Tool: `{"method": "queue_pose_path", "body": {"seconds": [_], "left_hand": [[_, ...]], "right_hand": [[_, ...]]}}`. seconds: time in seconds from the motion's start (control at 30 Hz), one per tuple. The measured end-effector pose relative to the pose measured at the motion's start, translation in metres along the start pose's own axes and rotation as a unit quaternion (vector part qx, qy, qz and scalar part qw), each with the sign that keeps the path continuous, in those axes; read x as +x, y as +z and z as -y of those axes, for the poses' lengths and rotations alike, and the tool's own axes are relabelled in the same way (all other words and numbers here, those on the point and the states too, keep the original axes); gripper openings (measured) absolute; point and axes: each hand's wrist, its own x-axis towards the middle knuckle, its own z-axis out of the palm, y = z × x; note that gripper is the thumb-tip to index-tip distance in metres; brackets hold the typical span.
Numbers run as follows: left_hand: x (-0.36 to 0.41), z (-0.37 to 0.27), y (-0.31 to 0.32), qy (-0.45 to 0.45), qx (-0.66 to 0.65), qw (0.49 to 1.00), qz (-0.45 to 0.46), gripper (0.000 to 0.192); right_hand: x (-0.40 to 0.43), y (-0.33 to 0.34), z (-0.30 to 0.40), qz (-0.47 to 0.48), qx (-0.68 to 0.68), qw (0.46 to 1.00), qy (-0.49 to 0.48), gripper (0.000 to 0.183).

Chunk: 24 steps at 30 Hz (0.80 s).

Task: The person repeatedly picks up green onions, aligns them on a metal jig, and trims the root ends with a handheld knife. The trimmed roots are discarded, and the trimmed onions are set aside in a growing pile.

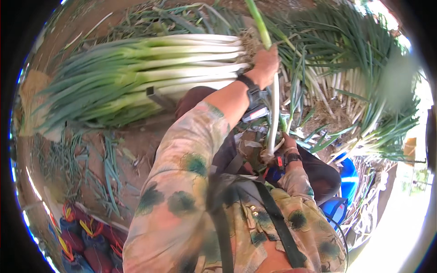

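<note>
My left hand (267, 65) is closed around a long green onion (274, 112), held upright with its white shank and roots downward. Lower down, near that onion's root end, my right hand (290, 141) pinches a thin green leaf stalk (289, 123); its fingers are partly hidden. To the left of my left hand lies a neat stack of long green onions (191, 56), white shanks and roots toward me, dark leaves spreading left. Under my left wrist a metal bar end (153, 94) of a stand supports the stack.
A large heap of untrimmed green onions (355, 51) fills the right side. Cut leaves (111, 174) litter the soil at lower left, beside several dark bundles with bright ties (92, 235). A blue round object (350, 177) stands by my right knee.
</note>
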Motion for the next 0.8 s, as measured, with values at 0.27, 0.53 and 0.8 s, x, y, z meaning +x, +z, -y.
{"method": "queue_pose_path", "body": {"seconds": [0.27,0.53,0.8], "left_hand": [[-0.036,-0.001,-0.002,-0.032,-0.030,0.998,-0.054,0.018],[-0.027,-0.021,-0.006,0.089,0.013,0.991,-0.097,0.022],[-0.054,-0.128,-0.050,0.167,-0.062,0.981,-0.073,0.023]], "right_hand": [[-0.170,0.117,0.104,0.212,0.034,0.966,-0.144,0.043],[-0.252,0.104,0.124,0.250,-0.255,0.850,-0.388,0.041],[-0.220,0.132,0.128,0.192,-0.233,0.885,-0.354,0.034]]}}
